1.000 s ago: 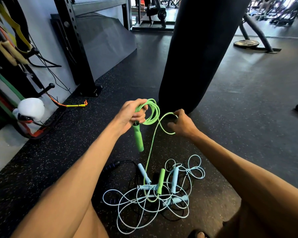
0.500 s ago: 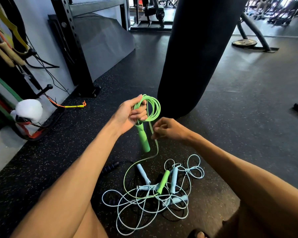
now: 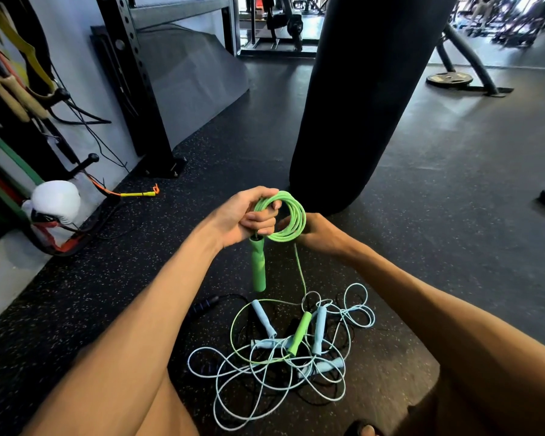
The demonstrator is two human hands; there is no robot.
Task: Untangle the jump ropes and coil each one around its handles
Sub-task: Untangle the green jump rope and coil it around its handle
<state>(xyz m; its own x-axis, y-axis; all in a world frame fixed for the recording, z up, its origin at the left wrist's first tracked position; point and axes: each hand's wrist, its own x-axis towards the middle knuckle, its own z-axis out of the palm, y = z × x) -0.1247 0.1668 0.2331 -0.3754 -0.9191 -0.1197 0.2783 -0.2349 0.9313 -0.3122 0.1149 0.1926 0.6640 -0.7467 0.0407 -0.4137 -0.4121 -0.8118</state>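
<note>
Head view: left hand grips the green coil above its handle; right hand reaches behind it, grip hidden. Coiling looks midway; next, the trailing strand likely needs freeing from the tangle.

ahead of you hangs a black punching bag. to your left, a white boxing glove sits by the wall, near a black rack post; a weight plate lies far right.

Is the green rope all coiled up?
Only partly: green rope loops sit coiled in the left hand; one strand trails down into the floor tangle.
</note>
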